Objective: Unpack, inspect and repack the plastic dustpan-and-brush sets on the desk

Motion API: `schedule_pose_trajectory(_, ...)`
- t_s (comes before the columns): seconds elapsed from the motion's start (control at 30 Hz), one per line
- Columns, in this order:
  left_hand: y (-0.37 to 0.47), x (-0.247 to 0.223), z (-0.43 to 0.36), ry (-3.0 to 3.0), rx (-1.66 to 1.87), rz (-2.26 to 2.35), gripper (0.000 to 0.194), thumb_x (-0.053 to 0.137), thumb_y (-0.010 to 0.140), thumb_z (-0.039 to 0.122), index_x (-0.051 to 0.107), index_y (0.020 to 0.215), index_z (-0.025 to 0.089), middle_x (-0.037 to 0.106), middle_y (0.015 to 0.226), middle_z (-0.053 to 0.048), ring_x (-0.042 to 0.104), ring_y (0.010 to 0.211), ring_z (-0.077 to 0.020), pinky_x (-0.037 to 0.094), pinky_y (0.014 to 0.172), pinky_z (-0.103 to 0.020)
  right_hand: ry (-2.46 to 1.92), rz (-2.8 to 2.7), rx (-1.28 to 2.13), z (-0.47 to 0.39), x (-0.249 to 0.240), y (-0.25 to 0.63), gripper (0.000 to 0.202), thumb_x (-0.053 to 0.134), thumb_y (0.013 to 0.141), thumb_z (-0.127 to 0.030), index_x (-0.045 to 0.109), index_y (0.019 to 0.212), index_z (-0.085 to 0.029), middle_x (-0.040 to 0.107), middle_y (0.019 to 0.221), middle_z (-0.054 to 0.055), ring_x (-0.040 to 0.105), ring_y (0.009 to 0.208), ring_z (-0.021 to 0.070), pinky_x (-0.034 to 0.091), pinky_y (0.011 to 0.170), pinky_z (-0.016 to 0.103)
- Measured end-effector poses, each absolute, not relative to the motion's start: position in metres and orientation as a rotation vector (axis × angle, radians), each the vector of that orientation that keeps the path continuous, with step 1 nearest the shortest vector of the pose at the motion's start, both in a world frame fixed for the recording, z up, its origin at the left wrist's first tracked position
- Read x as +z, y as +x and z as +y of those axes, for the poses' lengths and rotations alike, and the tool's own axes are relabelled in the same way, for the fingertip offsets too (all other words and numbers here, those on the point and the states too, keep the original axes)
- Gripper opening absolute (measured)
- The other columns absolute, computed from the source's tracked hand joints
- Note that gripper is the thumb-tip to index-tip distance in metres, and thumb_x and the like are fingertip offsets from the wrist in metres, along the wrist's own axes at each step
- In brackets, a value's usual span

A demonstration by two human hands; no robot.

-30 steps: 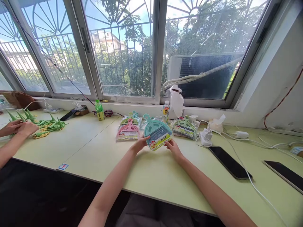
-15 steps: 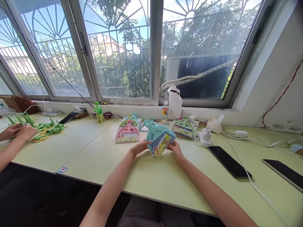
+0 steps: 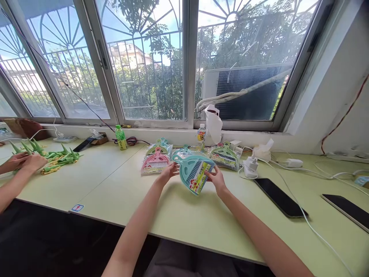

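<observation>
A teal dustpan and brush set (image 3: pixel 188 169), with a yellow printed label across its bristles, is tilted just above the table, its handle pointing to the upper left. My left hand (image 3: pixel 166 174) is at its left edge below the handle, fingers closed against it and partly hidden behind. On the opposite side, my right hand (image 3: pixel 216 180) pinches the edge beside the label. Behind my left hand lies a pink dustpan set (image 3: pixel 156 163) in clear wrap. A green dustpan set (image 3: pixel 225 157) rests in plastic beyond my right hand.
Two phones (image 3: pixel 279 198) and white cables lie at the right. A green bottle (image 3: pixel 120 137) and another bottle (image 3: pixel 201 136) stand near the window wall. At far left, another person's hands (image 3: pixel 33 163) handle green-and-yellow pieces (image 3: pixel 62 156).
The teal set has turned counterclockwise, its handle swinging left and down. My left hand has moved up along its edge, while my right hand keeps its hold.
</observation>
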State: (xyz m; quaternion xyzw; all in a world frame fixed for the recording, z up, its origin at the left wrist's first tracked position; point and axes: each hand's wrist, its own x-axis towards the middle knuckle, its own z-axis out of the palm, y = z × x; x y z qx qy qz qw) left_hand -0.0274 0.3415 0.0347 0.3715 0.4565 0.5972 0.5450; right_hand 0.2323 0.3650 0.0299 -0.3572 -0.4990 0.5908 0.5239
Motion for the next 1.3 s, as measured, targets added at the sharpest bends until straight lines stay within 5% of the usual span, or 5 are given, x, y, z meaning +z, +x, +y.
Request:
schedule_pose_trajectory(0.33, -0.039, 0.049, 0.337, 1.226, 1.679, 1.379, 0.059, 0.044, 0.087, 0.068, 0.063, 0.118, 0.021, 0.067, 0.122, -0.01, 0.065, 0.105, -0.0238, 0.046, 0.095, -0.037, -0.84, -1.4, 1.418, 0.368, 0.04, 0.241, 0.073, 0.085, 0.052, -0.053, 0.056, 0.111, -0.021, 0.075, 0.078, 0.004, 0.071, 0.068, 0.0226, 0.054, 0.051, 0.027)
schedule_pose_trajectory(0.57, -0.024, 0.054, 0.324, 1.668, 1.113, 1.256, 0.054, 0.066, 0.073, 0.066, 0.073, 0.092, 0.016, 0.073, 0.088, -0.008, 0.066, 0.08, -0.0205, 0.049, 0.074, -0.031, -0.835, -1.701, 1.575, 0.36, 0.039, 0.236, 0.067, 0.083, 0.055, -0.044, 0.062, 0.114, -0.02, 0.073, 0.067, 0.001, 0.069, 0.058, 0.0212, 0.044, 0.042, 0.022)
schedule_pose_trajectory(1.0, -0.049, 0.038, 0.339, 1.213, 1.607, 1.431, 0.051, 0.067, 0.073, 0.064, 0.067, 0.084, 0.014, 0.072, 0.08, -0.011, 0.063, 0.056, -0.0165, 0.049, 0.061, -0.031, -0.95, -1.276, 1.206, 0.404, 0.041, 0.278, 0.066, 0.087, 0.045, -0.053, 0.064, 0.096, -0.017, 0.074, 0.077, 0.008, 0.068, 0.067, 0.0238, 0.047, 0.05, 0.029)
schedule_pose_trajectory(1.13, -0.069, 0.041, 0.335, 0.932, 1.949, 1.798, 0.036, 0.053, 0.086, 0.05, 0.065, 0.086, 0.016, 0.072, 0.089, -0.009, 0.068, 0.068, -0.0183, 0.051, 0.072, -0.032, -0.978, -1.083, 1.16, 0.412, 0.035, 0.285, 0.067, 0.088, 0.042, -0.052, 0.062, 0.094, -0.018, 0.073, 0.074, 0.007, 0.068, 0.066, 0.0245, 0.052, 0.054, 0.034)
schedule_pose_trajectory(1.3, -0.085, 0.05, 0.323, 0.596, 2.209, 2.351, 0.026, 0.042, 0.093, 0.033, 0.062, 0.096, 0.017, 0.067, 0.109, -0.016, 0.061, 0.112, -0.03, 0.043, 0.099, -0.046, -0.989, -1.133, 1.112, 0.41, 0.033, 0.282, 0.061, 0.086, 0.047, -0.051, 0.064, 0.094, -0.018, 0.074, 0.078, 0.008, 0.069, 0.07, 0.026, 0.052, 0.054, 0.033)
